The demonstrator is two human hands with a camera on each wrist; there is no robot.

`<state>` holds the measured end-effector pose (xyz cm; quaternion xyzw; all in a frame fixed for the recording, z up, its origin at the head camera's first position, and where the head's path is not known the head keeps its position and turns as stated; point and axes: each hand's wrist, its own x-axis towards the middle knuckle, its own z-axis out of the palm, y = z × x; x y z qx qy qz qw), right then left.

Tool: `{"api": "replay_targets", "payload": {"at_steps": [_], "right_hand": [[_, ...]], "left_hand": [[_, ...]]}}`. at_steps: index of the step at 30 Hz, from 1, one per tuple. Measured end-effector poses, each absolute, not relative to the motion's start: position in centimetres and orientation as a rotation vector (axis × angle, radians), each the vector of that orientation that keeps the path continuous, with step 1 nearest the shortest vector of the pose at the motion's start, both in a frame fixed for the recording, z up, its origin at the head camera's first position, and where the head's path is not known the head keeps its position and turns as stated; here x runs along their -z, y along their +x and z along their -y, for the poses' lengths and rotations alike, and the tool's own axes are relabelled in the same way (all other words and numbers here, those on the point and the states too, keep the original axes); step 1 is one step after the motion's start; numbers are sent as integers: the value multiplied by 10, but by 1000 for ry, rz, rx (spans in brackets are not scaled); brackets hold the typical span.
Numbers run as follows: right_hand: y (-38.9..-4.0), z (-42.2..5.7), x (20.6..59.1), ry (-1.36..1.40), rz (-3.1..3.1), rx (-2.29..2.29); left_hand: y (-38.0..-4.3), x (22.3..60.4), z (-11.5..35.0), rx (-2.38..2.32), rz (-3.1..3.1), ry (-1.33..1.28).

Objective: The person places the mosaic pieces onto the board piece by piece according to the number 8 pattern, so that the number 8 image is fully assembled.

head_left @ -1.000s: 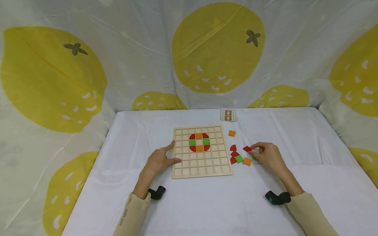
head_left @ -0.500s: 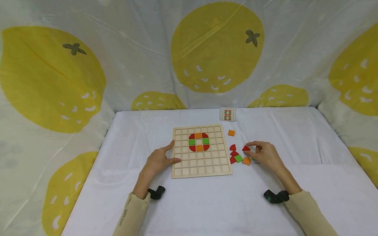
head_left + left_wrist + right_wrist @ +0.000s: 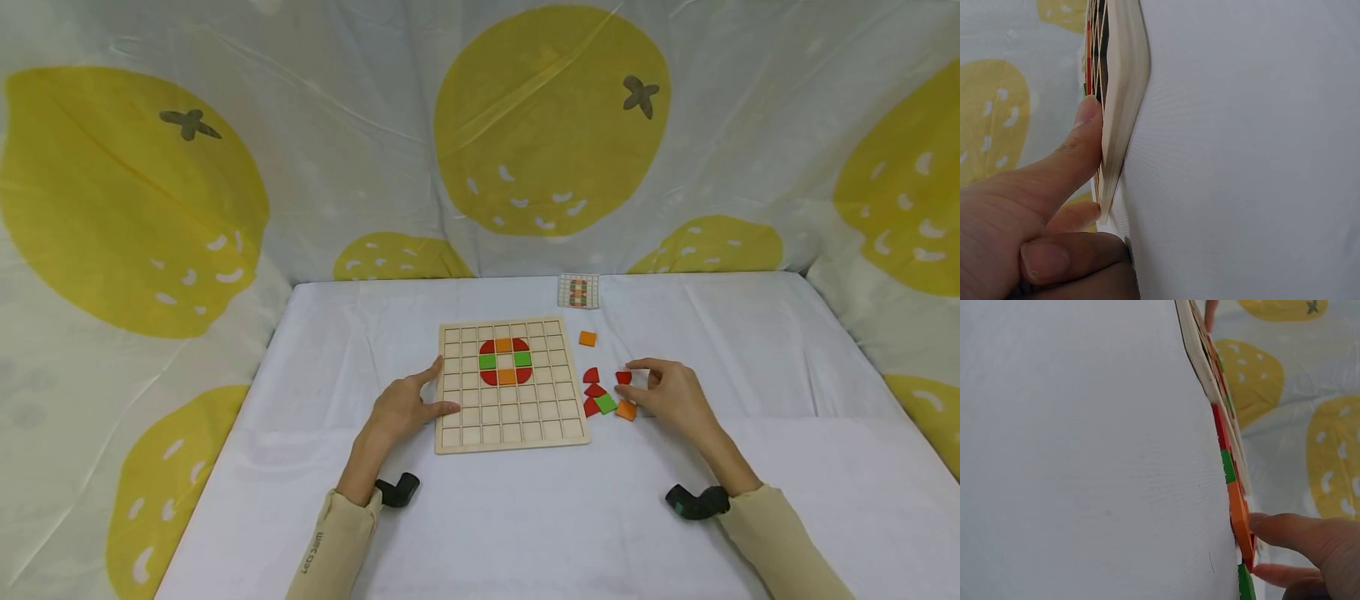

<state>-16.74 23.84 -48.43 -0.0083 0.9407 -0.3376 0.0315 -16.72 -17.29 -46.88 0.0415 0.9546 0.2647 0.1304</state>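
Note:
A wooden grid board [image 3: 517, 433] lies on the white cloth with a ring of red, orange and green tiles set in it. My left hand [image 3: 401, 408] is at its left edge, thumb laid over the rim and index finger against the side; the left wrist view shows the thumb [image 3: 1082, 131] pressing there. Right of the board, my right hand [image 3: 675, 396] pinches a red quarter-circle tile [image 3: 623, 377] between thumb and index finger, low over the cloth. Beside it lie a red tile [image 3: 591, 375], a green tile [image 3: 606, 403] and an orange tile [image 3: 626, 410].
A small pattern card [image 3: 578, 291] lies behind the board, with a lone orange tile [image 3: 588, 338] in front of it. Another green tile [image 3: 1245, 584] shows under my right hand in the right wrist view. A lemon-print cloth [image 3: 555, 125] rises behind the table.
The red quarter-circle tile has turned between my right thumb and index finger. That hand has shifted slightly left. My left hand and the board hold still.

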Motion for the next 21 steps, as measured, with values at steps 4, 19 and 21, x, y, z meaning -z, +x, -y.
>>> {"api": "replay_targets", "payload": {"at_steps": [4, 19, 21], "right_hand": [[-167, -239, 483, 1, -2883, 1031], [-169, -248, 489, -25, -2843, 1121], [-169, -247, 490, -17, -2843, 1134]], "left_hand": [[-167, 470, 173, -762, -2772, 120], [-168, 470, 172, -758, -2774, 110], [-167, 470, 172, -761, -2773, 105]]}}
